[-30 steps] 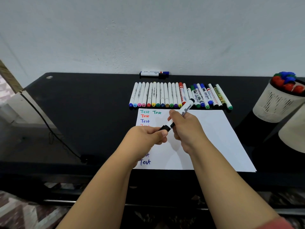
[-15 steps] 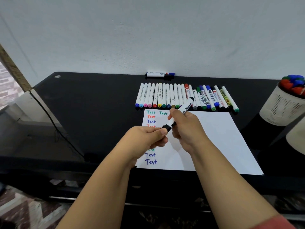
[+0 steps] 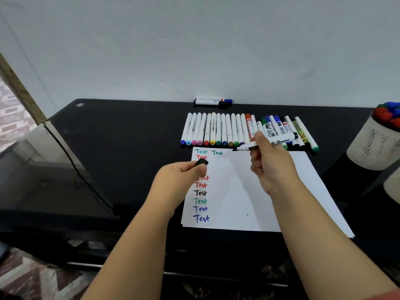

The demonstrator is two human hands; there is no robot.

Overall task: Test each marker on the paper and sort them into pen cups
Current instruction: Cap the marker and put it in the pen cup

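My right hand [image 3: 268, 167] grips an uncapped white board marker [image 3: 279, 141] with a black tip, held level above the top of the white paper [image 3: 281, 191]. My left hand [image 3: 181, 176] pinches its black cap [image 3: 201, 163] over the paper's left side. "Test" is written in several colours down the paper's left edge. A row of several markers [image 3: 227, 131] lies behind the paper. A white mesh pen cup [image 3: 374, 146] at the right edge holds markers with red, blue and green caps.
A lone marker [image 3: 213, 102] lies against the wall at the back of the black table [image 3: 121, 144]. A second pale cup [image 3: 392, 187] shows partly at the far right. A black cable [image 3: 71, 161] runs along the table's left side.
The cap has come off the marker. My left hand carried the cap down-left, and my right hand swung the marker up-right to a level pose.
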